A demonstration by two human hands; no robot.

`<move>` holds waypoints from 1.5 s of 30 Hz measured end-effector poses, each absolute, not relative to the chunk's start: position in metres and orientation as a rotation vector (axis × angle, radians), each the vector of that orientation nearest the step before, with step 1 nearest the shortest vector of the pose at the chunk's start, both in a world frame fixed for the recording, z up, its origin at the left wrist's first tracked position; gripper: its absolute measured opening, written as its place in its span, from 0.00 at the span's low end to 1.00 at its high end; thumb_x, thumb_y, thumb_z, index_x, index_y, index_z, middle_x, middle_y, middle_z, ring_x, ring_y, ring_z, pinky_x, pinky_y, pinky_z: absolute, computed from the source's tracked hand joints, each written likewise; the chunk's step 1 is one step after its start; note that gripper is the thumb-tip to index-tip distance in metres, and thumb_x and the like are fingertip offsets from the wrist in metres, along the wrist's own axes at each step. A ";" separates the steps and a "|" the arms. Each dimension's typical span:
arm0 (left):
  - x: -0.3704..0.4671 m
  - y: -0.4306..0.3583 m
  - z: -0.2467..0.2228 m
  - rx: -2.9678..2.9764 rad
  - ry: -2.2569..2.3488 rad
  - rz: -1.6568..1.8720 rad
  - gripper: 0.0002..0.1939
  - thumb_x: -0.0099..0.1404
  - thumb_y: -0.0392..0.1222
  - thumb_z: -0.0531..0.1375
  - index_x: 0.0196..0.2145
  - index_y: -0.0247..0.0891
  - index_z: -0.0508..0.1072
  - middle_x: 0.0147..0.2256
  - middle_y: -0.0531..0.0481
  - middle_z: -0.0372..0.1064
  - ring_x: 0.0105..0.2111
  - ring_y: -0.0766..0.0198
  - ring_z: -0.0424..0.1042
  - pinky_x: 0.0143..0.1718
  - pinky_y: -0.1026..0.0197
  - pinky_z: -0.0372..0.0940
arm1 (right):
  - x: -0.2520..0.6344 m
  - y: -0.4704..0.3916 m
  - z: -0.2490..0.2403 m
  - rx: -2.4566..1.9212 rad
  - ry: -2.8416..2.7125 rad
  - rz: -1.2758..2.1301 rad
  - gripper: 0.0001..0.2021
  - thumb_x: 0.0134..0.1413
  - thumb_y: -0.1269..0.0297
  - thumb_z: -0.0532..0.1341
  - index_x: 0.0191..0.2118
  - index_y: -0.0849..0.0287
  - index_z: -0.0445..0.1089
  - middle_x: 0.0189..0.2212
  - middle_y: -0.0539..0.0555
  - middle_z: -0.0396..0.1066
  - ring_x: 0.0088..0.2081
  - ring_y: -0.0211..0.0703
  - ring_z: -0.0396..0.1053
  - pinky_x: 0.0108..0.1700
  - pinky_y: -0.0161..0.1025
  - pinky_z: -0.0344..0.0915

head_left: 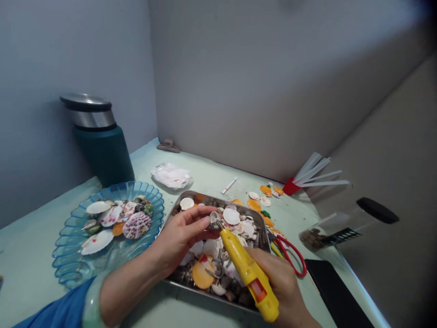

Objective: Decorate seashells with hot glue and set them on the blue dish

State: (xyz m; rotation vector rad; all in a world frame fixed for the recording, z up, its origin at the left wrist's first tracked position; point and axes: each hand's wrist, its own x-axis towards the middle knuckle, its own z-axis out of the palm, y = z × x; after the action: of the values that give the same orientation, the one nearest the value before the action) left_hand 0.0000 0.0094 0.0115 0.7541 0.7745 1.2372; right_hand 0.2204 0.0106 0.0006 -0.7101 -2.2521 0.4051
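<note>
My left hand (184, 230) pinches a small grey-white shell (214, 220) between thumb and fingers, above a metal tray (265, 230) heaped with shells. A yellow glue gun (244, 264) is gripped in my right hand (276, 278), its metal tip at the held shell; whether tip and shell touch is unclear. Below the hands, an orange scallop shell (204, 273) with a red spot lies in the tray among white shells and dark snail-like ones. My right fingers are partly hidden behind the gun.
A blue scalloped plate (64, 241) of shells stands left, before a dark green bottle (105, 155). Behind the tray are a plastic packet (170, 176) and orange shells (254, 205). Rightward are red-handled scissors (300, 262), a red cup (290, 187) of white sticks, a clear jar (329, 223) and a black phone (336, 291).
</note>
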 end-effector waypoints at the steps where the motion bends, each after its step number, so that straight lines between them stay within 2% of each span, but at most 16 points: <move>1: 0.000 0.009 0.011 0.746 0.778 1.240 0.12 0.60 0.40 0.64 0.43 0.38 0.76 0.43 0.45 0.75 0.40 0.57 0.74 0.49 0.51 0.65 | 0.220 0.010 0.001 -0.712 -2.245 0.405 0.16 0.63 0.54 0.54 0.31 0.60 0.67 0.20 0.52 0.68 0.22 0.42 0.70 0.24 0.34 0.65; 8: 0.000 0.008 0.012 0.731 0.794 1.248 0.13 0.59 0.40 0.65 0.42 0.37 0.76 0.42 0.44 0.75 0.40 0.57 0.74 0.49 0.51 0.65 | 0.217 0.010 0.005 -0.720 -2.212 0.405 0.19 0.62 0.51 0.54 0.27 0.59 0.68 0.18 0.51 0.67 0.20 0.41 0.68 0.23 0.33 0.65; 13: 0.001 0.010 0.014 0.743 0.821 1.259 0.14 0.57 0.40 0.67 0.42 0.38 0.77 0.43 0.44 0.76 0.43 0.56 0.74 0.49 0.53 0.66 | 0.218 0.010 0.004 -0.742 -2.213 0.430 0.17 0.61 0.52 0.56 0.28 0.58 0.69 0.18 0.51 0.67 0.21 0.41 0.68 0.23 0.33 0.64; 17: 0.001 0.010 0.011 0.787 0.839 1.268 0.15 0.57 0.41 0.66 0.43 0.39 0.78 0.44 0.43 0.76 0.43 0.56 0.74 0.48 0.54 0.66 | 0.220 0.009 0.001 -0.755 -2.240 0.468 0.14 0.61 0.56 0.56 0.29 0.59 0.68 0.20 0.52 0.67 0.21 0.41 0.68 0.24 0.33 0.64; 22: 0.001 0.010 0.008 0.793 0.869 1.277 0.17 0.57 0.42 0.66 0.44 0.38 0.78 0.45 0.42 0.76 0.43 0.55 0.74 0.50 0.52 0.65 | 0.221 0.009 0.000 -0.749 -2.228 0.477 0.13 0.60 0.55 0.57 0.30 0.59 0.67 0.20 0.51 0.67 0.22 0.41 0.69 0.24 0.34 0.64; 28: 0.001 0.010 0.009 0.780 0.872 1.276 0.16 0.57 0.41 0.66 0.44 0.38 0.78 0.44 0.43 0.77 0.43 0.56 0.74 0.49 0.53 0.65 | 0.220 0.010 0.001 -0.740 -2.227 0.447 0.15 0.61 0.53 0.56 0.30 0.59 0.67 0.20 0.51 0.67 0.22 0.42 0.70 0.25 0.34 0.64; 32: 0.001 0.010 0.010 0.726 0.870 1.263 0.15 0.57 0.41 0.66 0.44 0.38 0.78 0.45 0.44 0.76 0.41 0.58 0.74 0.48 0.55 0.66 | 0.218 0.009 0.003 -0.752 -2.225 0.463 0.17 0.61 0.52 0.55 0.27 0.59 0.65 0.18 0.51 0.65 0.21 0.41 0.68 0.23 0.34 0.63; 39: 0.001 0.010 0.011 0.686 0.854 1.259 0.16 0.56 0.41 0.67 0.44 0.37 0.78 0.44 0.42 0.76 0.41 0.58 0.75 0.47 0.56 0.65 | 0.218 0.008 0.004 -0.742 -2.224 0.473 0.19 0.61 0.49 0.54 0.28 0.59 0.66 0.18 0.51 0.67 0.20 0.41 0.68 0.22 0.33 0.62; 45: 0.002 0.010 0.014 0.655 0.841 1.270 0.14 0.56 0.39 0.67 0.42 0.37 0.79 0.42 0.44 0.77 0.38 0.62 0.75 0.46 0.59 0.66 | 0.218 0.009 0.006 -0.717 -2.221 0.458 0.19 0.62 0.50 0.53 0.27 0.59 0.66 0.19 0.53 0.69 0.20 0.41 0.68 0.22 0.34 0.61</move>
State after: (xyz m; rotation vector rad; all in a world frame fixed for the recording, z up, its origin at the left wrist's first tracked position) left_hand 0.0017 0.0102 0.0135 0.6552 0.8415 1.2697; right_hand 0.2178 0.0091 0.0056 -0.7168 -2.2214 0.4578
